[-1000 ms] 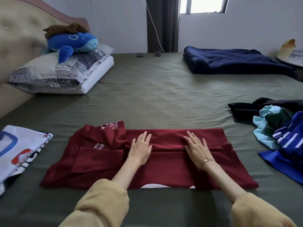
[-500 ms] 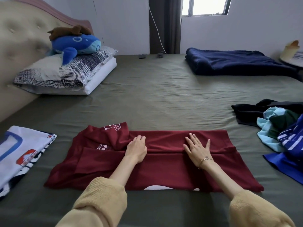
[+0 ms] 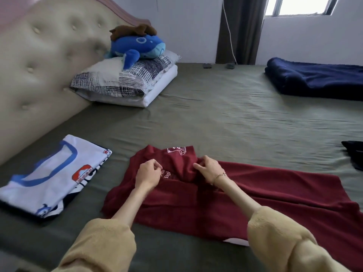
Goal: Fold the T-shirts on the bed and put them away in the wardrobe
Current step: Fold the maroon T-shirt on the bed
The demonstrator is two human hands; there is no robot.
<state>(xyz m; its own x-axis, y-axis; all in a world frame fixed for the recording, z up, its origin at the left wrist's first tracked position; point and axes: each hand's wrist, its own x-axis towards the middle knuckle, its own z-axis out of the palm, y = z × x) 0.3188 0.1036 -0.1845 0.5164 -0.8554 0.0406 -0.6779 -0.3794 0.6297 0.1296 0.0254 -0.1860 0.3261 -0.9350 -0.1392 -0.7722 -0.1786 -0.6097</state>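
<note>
Change: my hands were flat mid-shirt 1 s ago; both now at the left, collar end.
Left hand point(image 3: 147, 173): fingers curled, pinching cloth of the dark red knit T-shirt point(image 3: 265, 195), which lies near-centre on the olive-green bed sheet point(image 3: 225, 118).
Right hand point(image 3: 209, 168): pinching the bunched collar fold.
Meaning: I judge lengthwise folds done, cross-fold next.
Folded: white T-shirt w/ blue print point(image 3: 49, 175), near left.
Containers: none in view; wardrobe not seen.
Far: navy folded blanket point(image 3: 318, 79), right.
</note>
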